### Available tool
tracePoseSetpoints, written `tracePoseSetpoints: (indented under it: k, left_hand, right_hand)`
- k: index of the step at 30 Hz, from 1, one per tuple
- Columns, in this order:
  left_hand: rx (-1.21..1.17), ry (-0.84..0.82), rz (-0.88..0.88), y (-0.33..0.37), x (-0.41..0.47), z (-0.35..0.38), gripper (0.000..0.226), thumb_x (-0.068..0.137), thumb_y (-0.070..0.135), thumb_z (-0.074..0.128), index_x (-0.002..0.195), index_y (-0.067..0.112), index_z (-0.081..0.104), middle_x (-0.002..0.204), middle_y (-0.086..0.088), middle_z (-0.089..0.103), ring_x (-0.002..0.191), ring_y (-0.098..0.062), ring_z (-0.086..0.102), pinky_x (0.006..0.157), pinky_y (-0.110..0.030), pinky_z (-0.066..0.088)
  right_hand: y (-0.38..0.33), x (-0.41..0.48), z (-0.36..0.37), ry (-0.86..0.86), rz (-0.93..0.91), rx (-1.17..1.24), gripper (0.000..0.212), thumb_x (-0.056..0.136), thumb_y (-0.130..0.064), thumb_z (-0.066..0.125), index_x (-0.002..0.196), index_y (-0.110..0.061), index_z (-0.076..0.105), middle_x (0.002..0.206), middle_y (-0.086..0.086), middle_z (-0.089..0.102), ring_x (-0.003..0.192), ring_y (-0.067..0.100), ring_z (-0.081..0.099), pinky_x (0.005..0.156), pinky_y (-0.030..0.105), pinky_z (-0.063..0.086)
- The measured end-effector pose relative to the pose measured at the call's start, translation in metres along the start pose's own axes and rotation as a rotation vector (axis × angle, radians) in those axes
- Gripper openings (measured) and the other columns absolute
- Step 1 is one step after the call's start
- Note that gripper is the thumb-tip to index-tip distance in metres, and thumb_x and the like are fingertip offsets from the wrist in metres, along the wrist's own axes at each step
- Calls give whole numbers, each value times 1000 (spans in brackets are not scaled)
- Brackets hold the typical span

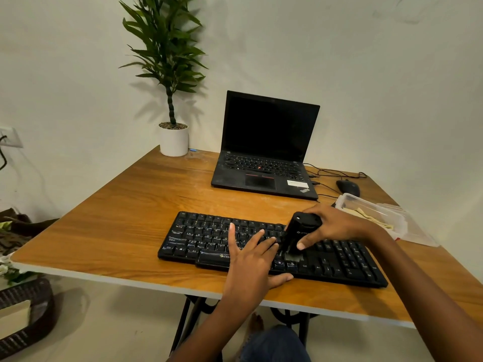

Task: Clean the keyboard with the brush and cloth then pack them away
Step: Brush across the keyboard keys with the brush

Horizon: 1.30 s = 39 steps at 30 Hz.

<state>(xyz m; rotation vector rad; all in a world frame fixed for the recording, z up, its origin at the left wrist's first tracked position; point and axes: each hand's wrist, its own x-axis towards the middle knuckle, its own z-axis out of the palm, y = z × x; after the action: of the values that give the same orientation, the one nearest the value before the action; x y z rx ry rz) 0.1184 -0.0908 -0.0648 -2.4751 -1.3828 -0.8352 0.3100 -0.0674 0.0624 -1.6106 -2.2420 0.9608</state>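
two hands on keyboard (198,239) | left hand (251,254) flat, fingers spread, pinning it | right hand (332,226) curled round brush (298,236), bristles on keys | sweep row by row, light pressure

A home desk corner: wooden table (136,199) against a plain wall, laptop (266,150), potted plant (171,100), woven basket (28,314) on the floor.

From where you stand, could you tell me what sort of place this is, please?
Probably a home desk or small office corner: an open laptop, a mouse and a potted plant on a wooden table.
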Motion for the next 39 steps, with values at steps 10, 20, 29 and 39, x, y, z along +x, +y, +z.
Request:
tracePoseSetpoints:
  k: [10,20,29,39]
  left_hand:
    - [-2,-14,0,0,1,-1,67,75,73,30,99,27,73,107,13,69,112,-11,61,106,-64,7]
    - [-7,-16,-2,0,0,0,66,75,73,31,99,28,73,108,13,69,112,-11,61,106,-64,6]
    - [-5,-15,-5,0,0,2,66,75,74,31,99,28,72,109,14,68,112,-11,60,105,-64,8]
    - [1,-12,-7,0,0,0,67,75,74,30,100,29,73,109,14,69,112,-11,60,105,-64,8]
  right_hand:
    - [-5,3,-4,-57,-2,-39,25,72,-18,79,90,-8,65,83,6,68,78,21,65,67,30,51]
    - [0,-1,-10,-105,49,19,32,67,-19,81,92,-8,64,84,-2,70,78,11,67,65,21,52]
    - [5,-5,-10,-96,36,-23,48,66,-24,80,106,-3,63,102,12,68,92,23,66,79,36,54]
    - [1,-15,-6,-13,101,73,39,63,-28,82,93,-11,62,88,6,69,79,17,67,64,24,55]
